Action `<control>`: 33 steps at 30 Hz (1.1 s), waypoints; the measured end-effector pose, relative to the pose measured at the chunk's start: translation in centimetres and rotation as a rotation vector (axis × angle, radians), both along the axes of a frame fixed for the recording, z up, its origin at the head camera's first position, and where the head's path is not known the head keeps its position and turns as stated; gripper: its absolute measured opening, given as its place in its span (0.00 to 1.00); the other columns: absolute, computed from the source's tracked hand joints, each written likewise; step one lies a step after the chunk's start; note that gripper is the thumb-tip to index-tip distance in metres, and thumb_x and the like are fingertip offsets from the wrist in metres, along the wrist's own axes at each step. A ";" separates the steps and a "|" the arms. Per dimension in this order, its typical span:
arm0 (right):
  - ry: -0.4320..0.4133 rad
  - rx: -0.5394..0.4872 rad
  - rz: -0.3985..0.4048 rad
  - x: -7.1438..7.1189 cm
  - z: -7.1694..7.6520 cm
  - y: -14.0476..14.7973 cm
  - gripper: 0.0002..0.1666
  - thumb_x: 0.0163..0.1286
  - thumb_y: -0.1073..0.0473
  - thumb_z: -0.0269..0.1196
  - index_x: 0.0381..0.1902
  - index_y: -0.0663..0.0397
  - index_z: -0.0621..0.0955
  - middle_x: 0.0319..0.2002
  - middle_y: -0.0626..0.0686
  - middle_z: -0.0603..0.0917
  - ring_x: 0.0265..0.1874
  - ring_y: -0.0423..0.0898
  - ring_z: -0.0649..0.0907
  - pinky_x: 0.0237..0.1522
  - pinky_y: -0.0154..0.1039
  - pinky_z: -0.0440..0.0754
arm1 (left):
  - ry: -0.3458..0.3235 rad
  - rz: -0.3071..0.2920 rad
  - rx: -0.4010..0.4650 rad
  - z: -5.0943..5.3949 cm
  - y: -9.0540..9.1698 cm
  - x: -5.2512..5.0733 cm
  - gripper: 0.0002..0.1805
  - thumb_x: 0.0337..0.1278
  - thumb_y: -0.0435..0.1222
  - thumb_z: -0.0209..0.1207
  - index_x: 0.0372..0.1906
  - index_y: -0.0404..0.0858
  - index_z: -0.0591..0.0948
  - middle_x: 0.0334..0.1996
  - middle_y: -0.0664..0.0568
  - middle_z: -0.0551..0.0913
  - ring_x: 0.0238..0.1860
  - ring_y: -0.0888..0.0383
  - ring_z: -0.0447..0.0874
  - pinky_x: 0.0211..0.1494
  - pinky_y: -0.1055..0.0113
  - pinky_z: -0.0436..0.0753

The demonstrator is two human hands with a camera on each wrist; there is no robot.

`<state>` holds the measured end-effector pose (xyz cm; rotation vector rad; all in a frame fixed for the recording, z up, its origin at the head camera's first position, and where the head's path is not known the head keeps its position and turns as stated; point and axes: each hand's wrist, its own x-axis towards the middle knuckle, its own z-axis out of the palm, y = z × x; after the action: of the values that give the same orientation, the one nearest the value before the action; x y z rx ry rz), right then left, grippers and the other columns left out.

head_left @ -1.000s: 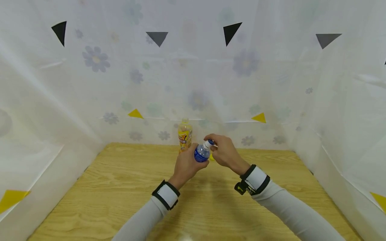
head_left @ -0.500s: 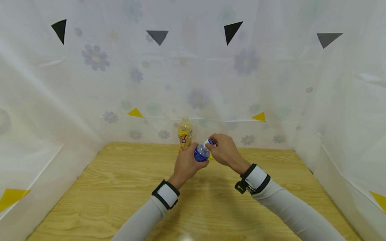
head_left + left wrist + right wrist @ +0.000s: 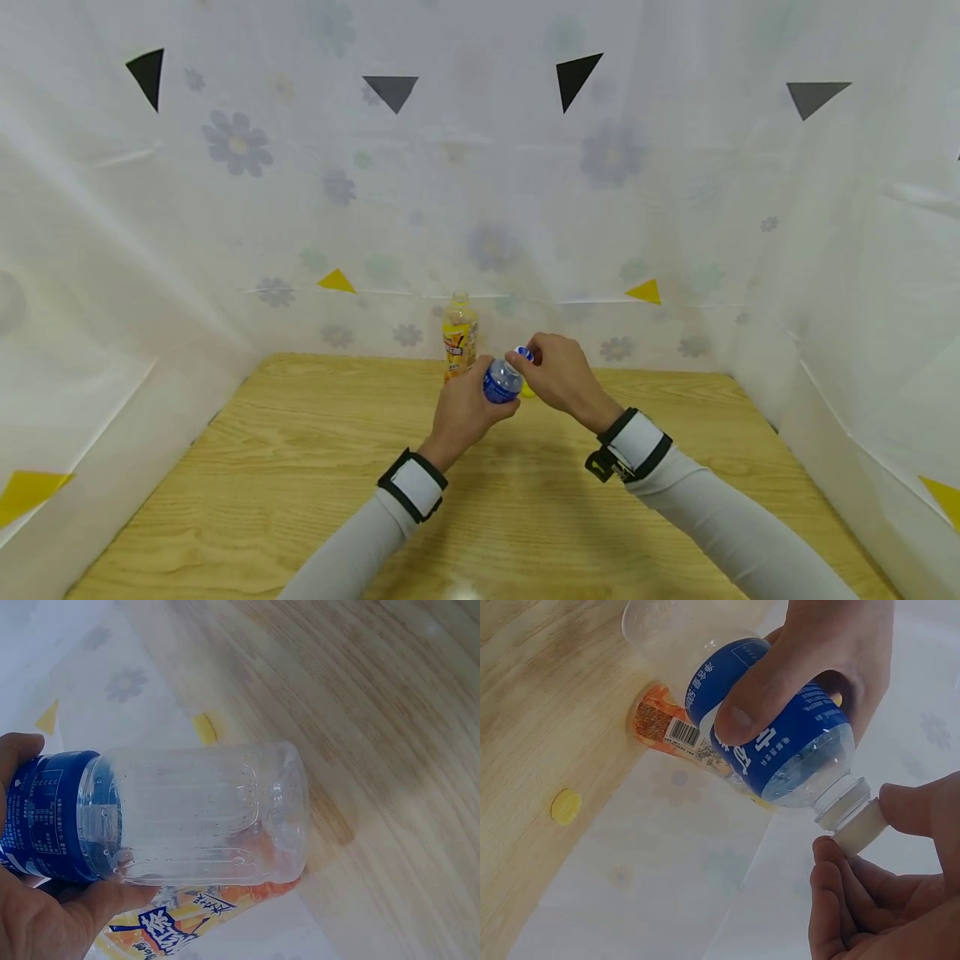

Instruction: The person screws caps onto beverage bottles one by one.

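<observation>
Against the frame a second ago, the right hand has changed its hold: its index finger then arched over the top of the white-sided cap, whereas now the thumb lies across the front of the neck, and the cap's blue top faces out near the centre of the head view. The right hand pinches the cap between thumb and fingers, on the mouth of the clear bottle. The left hand is in nearly the same spot, curled round the bottle's blue label and holding it tilted, neck toward the upper right. Just behind, the yellow-labelled bottle stands unmoved, upright at the far edge of the worktop. A yellow lid lies on the worktop at the left of the right wrist view. The blue label reads 净含量 with 500 after it, and large white characters partly covered by the left thumb. The yellow-labelled bottle shows dark lettering including 茶 at the bottom of the left wrist view, and a barcode in the right wrist view.
</observation>
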<state>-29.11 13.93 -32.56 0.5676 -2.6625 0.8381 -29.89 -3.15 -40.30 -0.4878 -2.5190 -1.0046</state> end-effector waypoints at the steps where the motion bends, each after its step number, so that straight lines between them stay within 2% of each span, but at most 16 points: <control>1: -0.001 0.000 -0.003 0.0 0.0 0.0 0.19 0.75 0.48 0.61 0.39 0.61 0.82 0.32 0.55 0.84 0.27 0.46 0.80 0.28 0.40 0.77 | 0.002 0.000 0.000 0.0 0.0 0.0 0.32 0.48 0.48 0.75 0.58 0.43 0.77 0.44 0.50 0.87 0.41 0.54 0.88 0.42 0.59 0.85; 4: -0.018 0.005 -0.009 0.1 0.1 -0.1 0.21 0.75 0.46 0.61 0.41 0.61 0.82 0.33 0.55 0.84 0.28 0.46 0.80 0.29 0.39 0.77 | 0.003 -0.002 -0.001 0.1 0.0 0.0 0.31 0.48 0.47 0.75 0.57 0.43 0.78 0.44 0.50 0.87 0.41 0.54 0.88 0.42 0.59 0.85; 7: -0.073 0.007 -0.020 0.2 0.1 -0.1 0.24 0.74 0.42 0.61 0.43 0.60 0.82 0.33 0.55 0.84 0.27 0.46 0.80 0.27 0.38 0.77 | 0.000 -0.004 0.000 0.0 -0.1 0.0 0.32 0.49 0.48 0.75 0.58 0.43 0.77 0.45 0.50 0.87 0.42 0.54 0.88 0.43 0.58 0.85; 10: -0.121 -0.002 -0.028 0.3 0.2 -0.1 0.29 0.73 0.41 0.62 0.52 0.62 0.80 0.39 0.58 0.86 0.32 0.49 0.84 0.29 0.41 0.82 | -0.011 -0.004 0.002 -0.1 -0.1 0.0 0.32 0.50 0.48 0.75 0.59 0.43 0.77 0.46 0.49 0.87 0.43 0.53 0.88 0.44 0.57 0.86; 14: -0.111 -0.002 -0.010 0.6 0.5 -0.2 0.31 0.73 0.50 0.64 0.66 0.62 0.74 0.52 0.64 0.84 0.48 0.59 0.85 0.44 0.51 0.86 | -0.025 -0.003 0.003 0.0 -0.1 0.0 0.32 0.49 0.48 0.75 0.58 0.43 0.77 0.46 0.49 0.87 0.43 0.53 0.88 0.44 0.57 0.86; 16: -0.093 0.005 0.011 0.8 0.7 -0.2 0.30 0.72 0.58 0.64 0.69 0.59 0.72 0.56 0.65 0.83 0.53 0.61 0.84 0.48 0.54 0.85 | -0.025 -0.001 0.001 0.0 -0.1 0.0 0.32 0.49 0.48 0.75 0.58 0.43 0.77 0.46 0.50 0.87 0.42 0.53 0.88 0.44 0.57 0.86; 19: -0.056 0.018 0.049 0.9 0.8 -0.2 0.29 0.70 0.67 0.61 0.69 0.57 0.74 0.58 0.65 0.82 0.53 0.63 0.83 0.49 0.56 0.85 | -0.017 -0.003 0.002 0.1 -0.1 0.0 0.32 0.48 0.47 0.76 0.57 0.43 0.77 0.46 0.49 0.87 0.42 0.53 0.88 0.43 0.57 0.86; 22: -0.021 0.028 0.076 0.8 0.7 -0.2 0.28 0.69 0.71 0.59 0.66 0.57 0.76 0.58 0.65 0.82 0.52 0.64 0.83 0.48 0.55 0.85 | -0.006 -0.005 -0.002 0.1 -0.1 0.0 0.32 0.48 0.47 0.76 0.58 0.42 0.77 0.45 0.49 0.87 0.40 0.53 0.88 0.41 0.58 0.85; 30: -0.012 0.012 0.087 0.7 0.3 -0.2 0.22 0.70 0.72 0.57 0.59 0.57 0.81 0.52 0.61 0.86 0.49 0.59 0.86 0.47 0.53 0.85 | 0.011 -0.009 -0.017 0.0 0.1 -0.1 0.32 0.49 0.47 0.75 0.58 0.42 0.77 0.45 0.49 0.87 0.39 0.54 0.88 0.40 0.59 0.85; 33: -0.004 0.017 0.091 0.7 0.3 -0.2 0.21 0.69 0.72 0.57 0.59 0.58 0.81 0.52 0.61 0.86 0.50 0.59 0.86 0.48 0.54 0.85 | 0.011 -0.009 -0.017 0.0 0.1 -0.1 0.32 0.49 0.47 0.75 0.58 0.42 0.77 0.45 0.49 0.87 0.39 0.54 0.88 0.40 0.58 0.85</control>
<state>-28.43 13.68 -32.29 0.6970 -2.6669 0.8431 -30.02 -3.04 -40.28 -0.5090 -2.5194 -0.9820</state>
